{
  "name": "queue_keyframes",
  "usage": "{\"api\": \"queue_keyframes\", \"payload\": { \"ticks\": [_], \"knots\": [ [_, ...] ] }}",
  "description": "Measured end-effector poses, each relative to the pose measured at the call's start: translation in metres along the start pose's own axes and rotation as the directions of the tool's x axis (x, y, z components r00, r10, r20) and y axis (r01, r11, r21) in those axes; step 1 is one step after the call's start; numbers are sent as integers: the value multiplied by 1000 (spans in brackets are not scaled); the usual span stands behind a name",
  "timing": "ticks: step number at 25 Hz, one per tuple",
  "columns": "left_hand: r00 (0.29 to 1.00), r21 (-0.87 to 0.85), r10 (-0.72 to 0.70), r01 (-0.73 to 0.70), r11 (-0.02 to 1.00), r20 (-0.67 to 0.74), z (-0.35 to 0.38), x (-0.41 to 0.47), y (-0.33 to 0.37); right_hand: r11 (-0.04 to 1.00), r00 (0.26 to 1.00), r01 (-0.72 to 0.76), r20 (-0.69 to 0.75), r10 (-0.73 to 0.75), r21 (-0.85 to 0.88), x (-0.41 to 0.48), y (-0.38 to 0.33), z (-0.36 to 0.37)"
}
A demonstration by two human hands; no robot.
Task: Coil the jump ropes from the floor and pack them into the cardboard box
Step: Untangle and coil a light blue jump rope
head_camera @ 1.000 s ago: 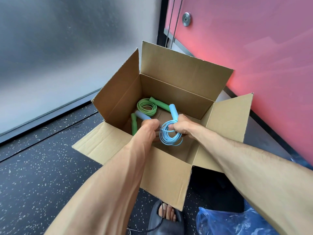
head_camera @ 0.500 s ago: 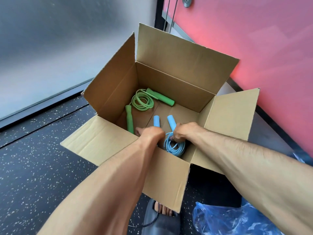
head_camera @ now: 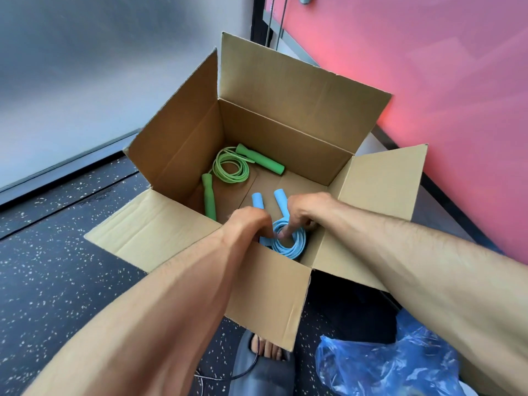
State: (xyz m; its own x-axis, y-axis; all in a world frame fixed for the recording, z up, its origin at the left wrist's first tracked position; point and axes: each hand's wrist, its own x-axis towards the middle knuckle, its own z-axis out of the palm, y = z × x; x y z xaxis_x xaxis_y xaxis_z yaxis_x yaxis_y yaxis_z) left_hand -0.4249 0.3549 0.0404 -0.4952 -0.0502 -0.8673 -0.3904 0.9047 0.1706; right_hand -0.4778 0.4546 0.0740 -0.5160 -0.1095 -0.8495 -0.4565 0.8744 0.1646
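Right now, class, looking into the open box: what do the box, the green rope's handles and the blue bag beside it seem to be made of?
Box: matte brown cardboard, creased at the flap folds. Green handles: probably foam or soft rubber, dull with no glare. Blue bag: thin plastic film, glossy, crinkled, see-through.

Left hand (head_camera: 248,224) fingertips, partly behind cardboard box (head_camera: 271,295) wall

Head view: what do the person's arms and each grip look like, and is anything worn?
Both forearms are bare as far as the frame shows: no sleeve reaches the left forearm or the right forearm. The left grip and the right grip are ungloved, with no watch, band or ring showing. Fine hair shows along both forearms, more plainly on the right.
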Motion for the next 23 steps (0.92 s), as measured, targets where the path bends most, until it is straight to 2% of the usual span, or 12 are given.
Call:
{"api": "queue_keyframes", "payload": {
  "ticks": [3,6,8,10,12,16,18,20,23],
  "knots": [
    [1000,-6,8,-8,1000,28,-7,-3,-2,999,994,-24,110,19,42,10,4,-14],
    [1000,37,17,-17,999,-5,-4,-5,-3,999,1000,6,18,-5,-44,20,3,3],
    [997,26,34,-33,999,-66,2,-3,-3,999,999,21,-48,-23,-38,27,2,16],
    [992,9,51,-50,999,-115,3,-3,-3,999,999,47,4,-47,21,33,6,17],
    [993,-2,58,-59,998,-100,1,-7,-1,996,994,72,80,-76,49,38,11,16],
    [984,-8,94,-96,995,-148,2,-11,1,994,993,104,52,-102,-41,42,6,15],
    [973,-6,135,-139,990,-185,7,-10,-1,997,991,79,105,-80,12,39,6,12],
    [976,-65,155,-167,984,-155,9,-5,1,992,985,48,157,-65,114,32,10,7],
    [988,-151,156,-157,976,-20,9,4,3,976,983,24,171,-62,218,32,12,5]
  ]
}}
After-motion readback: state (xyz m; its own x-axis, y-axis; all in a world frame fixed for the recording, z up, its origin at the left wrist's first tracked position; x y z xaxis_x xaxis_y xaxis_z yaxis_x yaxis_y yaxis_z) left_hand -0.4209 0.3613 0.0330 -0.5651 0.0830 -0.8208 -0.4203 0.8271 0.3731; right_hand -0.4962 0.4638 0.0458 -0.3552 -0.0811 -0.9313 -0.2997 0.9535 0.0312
